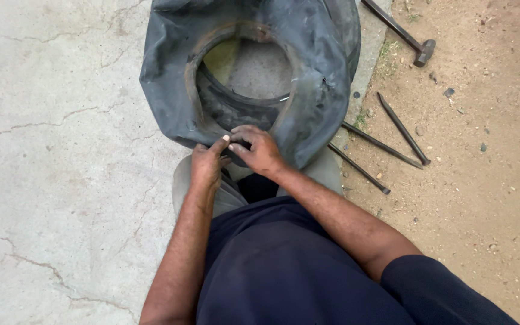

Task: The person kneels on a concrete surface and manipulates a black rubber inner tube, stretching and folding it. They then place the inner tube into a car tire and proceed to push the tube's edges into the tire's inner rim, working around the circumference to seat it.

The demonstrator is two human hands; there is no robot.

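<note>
My left hand [207,164] and right hand [259,148] meet at the near edge of the tyre [248,72], both closed in a pinch on the limp black rubber [212,129] that folds over the rusty inner lip. The tyre lies flat on the cracked concrete [55,150], pressed against my knees, so I have the near rim right under me. To do this well, I judge I should keep both thumbs close together, grip the fold firmly and work it a little at a time, so the rubber does not slip back or tear on the rust. Past the tyre on my right, 3 long iron levers [392,141] lie on the dirt [482,180], near enough to reach. Farther off, a hammer [419,47] rests beside the concrete edge.
</note>
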